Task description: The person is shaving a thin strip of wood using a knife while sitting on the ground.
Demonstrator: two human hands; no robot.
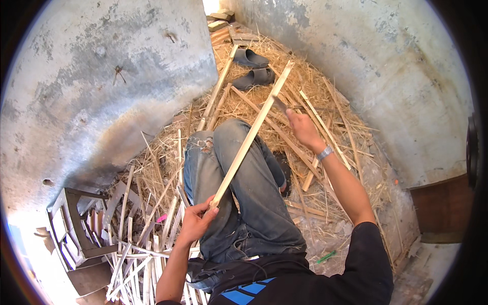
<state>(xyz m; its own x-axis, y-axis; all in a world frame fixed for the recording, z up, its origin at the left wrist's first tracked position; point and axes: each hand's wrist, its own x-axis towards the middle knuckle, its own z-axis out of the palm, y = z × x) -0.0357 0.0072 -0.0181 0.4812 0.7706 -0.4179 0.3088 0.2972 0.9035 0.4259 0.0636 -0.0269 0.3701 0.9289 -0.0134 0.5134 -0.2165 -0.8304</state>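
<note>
A long pale strip of split bamboo or wood slants across my jeans, its near end low on the left and its far end up among the shavings. My left hand is closed around the near end. In my right hand is the handle of a knife; its dark blade touches or lies very close to the strip's right edge, toward the far end. A metal watch is on my right wrist. My right fingers wrap the handle and hide most of it.
Curly shavings and loose strips cover the floor ahead. Two dark slippers lie there. Many cut strips pile at lower left beside a dark-framed box. Worn grey walls rise on both sides. A green object lies at right.
</note>
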